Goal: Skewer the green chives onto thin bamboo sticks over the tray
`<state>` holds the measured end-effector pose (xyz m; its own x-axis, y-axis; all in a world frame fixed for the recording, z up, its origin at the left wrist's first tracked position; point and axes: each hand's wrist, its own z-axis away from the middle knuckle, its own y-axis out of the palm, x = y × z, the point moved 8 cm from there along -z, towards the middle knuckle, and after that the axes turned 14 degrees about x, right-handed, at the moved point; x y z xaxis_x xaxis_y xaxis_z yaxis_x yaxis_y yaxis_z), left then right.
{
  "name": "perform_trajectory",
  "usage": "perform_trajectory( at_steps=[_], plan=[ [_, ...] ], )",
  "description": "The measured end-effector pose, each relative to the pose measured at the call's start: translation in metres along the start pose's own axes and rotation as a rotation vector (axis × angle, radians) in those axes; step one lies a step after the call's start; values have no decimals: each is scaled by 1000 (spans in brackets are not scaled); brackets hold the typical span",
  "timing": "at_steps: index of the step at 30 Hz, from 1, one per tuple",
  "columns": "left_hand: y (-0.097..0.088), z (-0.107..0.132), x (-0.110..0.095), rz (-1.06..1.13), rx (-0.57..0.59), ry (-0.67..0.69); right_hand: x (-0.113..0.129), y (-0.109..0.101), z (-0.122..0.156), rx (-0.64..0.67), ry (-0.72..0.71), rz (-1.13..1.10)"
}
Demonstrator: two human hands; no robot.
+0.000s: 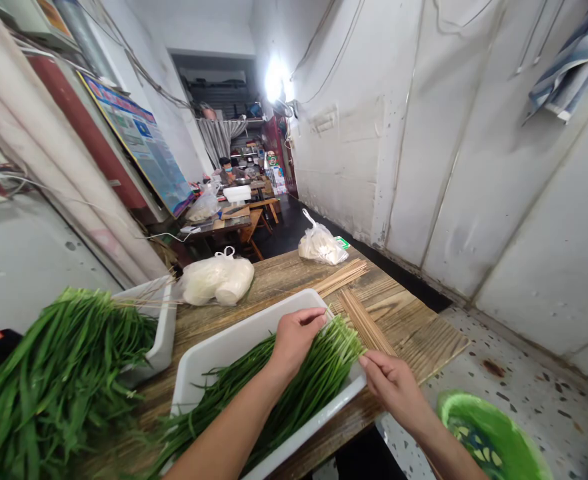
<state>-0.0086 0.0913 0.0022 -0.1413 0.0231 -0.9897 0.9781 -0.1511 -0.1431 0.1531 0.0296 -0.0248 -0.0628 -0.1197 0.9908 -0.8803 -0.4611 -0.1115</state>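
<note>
Long green garlic chives (294, 393) lie in a white plastic tray (187, 373), their pale cut ends toward the right. My left hand (294, 340) reaches over them, thumb and fingers closed in a pinch at the upper stem ends. At the lower corner of the same ends, my right hand (391, 383) is closed, thumb against fingertips. What sits in that right pinch is too small to make out. Just beyond the tray's right end, a bundle of thin bamboo skewers (367, 323) lies on the wooden table (419, 327).
A second white tray (167, 327) at left holds a big heap of skewered chives (69, 360). Two plastic bags (217, 277) (321, 243) and more skewers (341, 277) sit along the table's far side. A green basin (499, 433) stands lower right. Another person (229, 175) sits far back.
</note>
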Motion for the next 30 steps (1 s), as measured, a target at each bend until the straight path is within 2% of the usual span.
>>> perform_trajectory(
  at_steps=[10,30],
  plan=[
    [-4,-2,7,51,-32,-9,1,0,2,6,-11,31],
    [-5,-3,5,75,-36,17,0,1,2,30,0,64]
  ],
)
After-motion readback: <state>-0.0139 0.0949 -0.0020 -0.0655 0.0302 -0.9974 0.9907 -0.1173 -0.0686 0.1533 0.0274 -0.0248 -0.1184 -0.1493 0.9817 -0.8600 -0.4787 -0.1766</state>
